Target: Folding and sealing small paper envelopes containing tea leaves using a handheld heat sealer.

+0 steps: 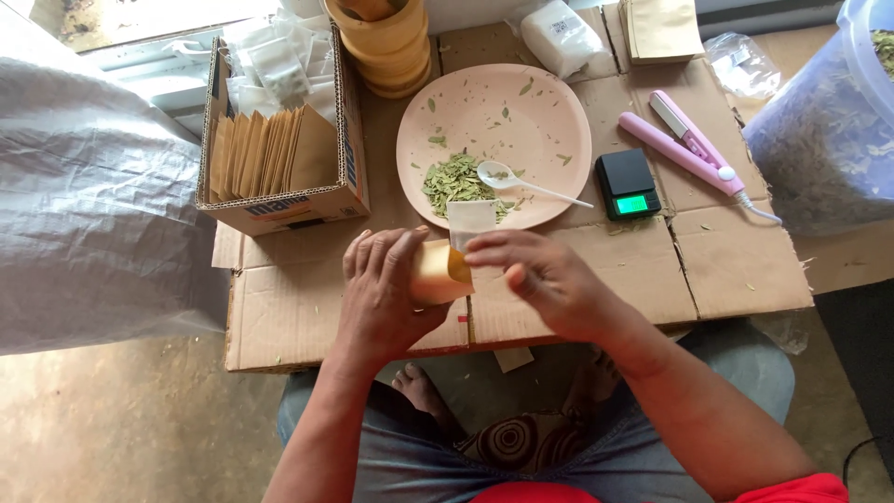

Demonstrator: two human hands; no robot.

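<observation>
Your left hand (386, 289) clasps a small kraft pouch (438, 273), mouth facing right; your right-hand fingers (494, 250) pinch a white sachet (470, 219) standing upright just above that mouth, its long axis vertical.

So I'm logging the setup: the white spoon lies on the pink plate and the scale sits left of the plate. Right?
Not quite. The spoon does lie on the plate, but the scale sits right of the plate, as the head view shows.

Pink plate (549, 102) of dried leaves (451, 179) — spoon (521, 183), pocket scale (627, 183).
</observation>
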